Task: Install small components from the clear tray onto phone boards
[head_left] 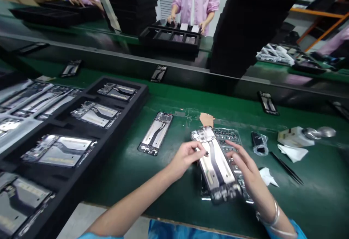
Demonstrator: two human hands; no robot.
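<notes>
A phone frame [218, 159] with a dark ribbon cable down its middle is tilted above a clear tray of small parts [227, 134]. My left hand [191, 155] is at its left edge, thumb and index finger pinched together around a small dark piece. My right hand [245, 161] is beside the frame's right edge, its fingers apart and slightly curled. Another phone frame [156, 133] lies flat on the green table to the left of my hands.
Left, a black foam tray [109, 137] holds several phone frames. Right are tweezers [287, 168], a white bottle [293, 136], a small plastic bag [259, 143] and white tissues [293, 152]. More phones lie beyond. Across stand people in pink and tall black tray stacks [245, 32].
</notes>
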